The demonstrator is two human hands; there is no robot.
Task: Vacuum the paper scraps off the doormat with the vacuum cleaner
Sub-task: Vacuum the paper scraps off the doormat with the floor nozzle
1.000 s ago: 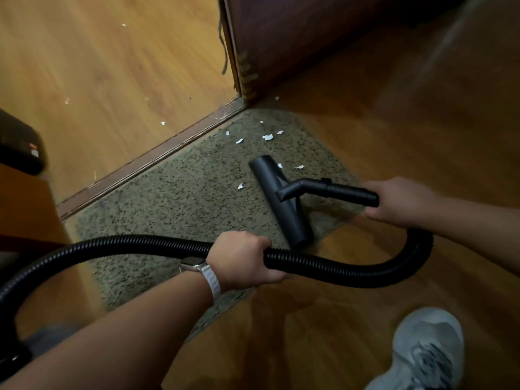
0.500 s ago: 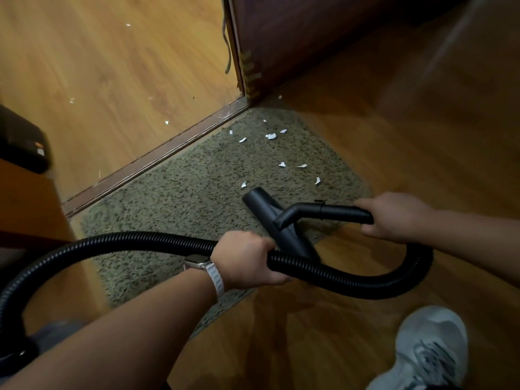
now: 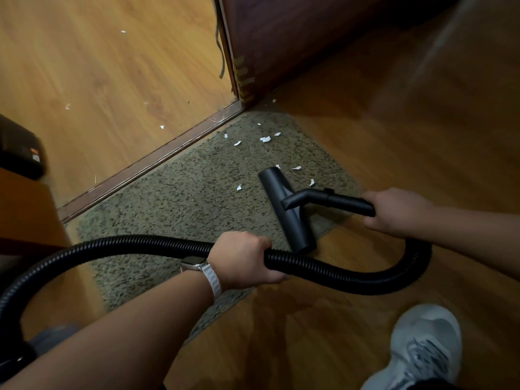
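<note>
A speckled olive doormat (image 3: 180,198) lies against a wooden threshold. Several white paper scraps (image 3: 265,139) are scattered over its far right part, some right beside the black floor nozzle (image 3: 284,206). The nozzle lies across the mat's right edge, its near end over bare floor. My right hand (image 3: 394,211) grips the black wand (image 3: 337,201) joined to the nozzle. My left hand (image 3: 242,260) grips the ribbed black hose (image 3: 351,277), which loops from the wand round to the lower left.
A dark wooden door (image 3: 295,38) stands open at the top, its corner near the mat's far end. The threshold strip (image 3: 157,161) separates lighter flooring with a few scraps (image 3: 162,127). A dark object (image 3: 19,153) sits at left. My grey shoe (image 3: 422,347) is bottom right.
The nozzle was pulled back toward me half a second ago and has now moved forward again over the mat, toward the scraps. Both hands keep their grips.
</note>
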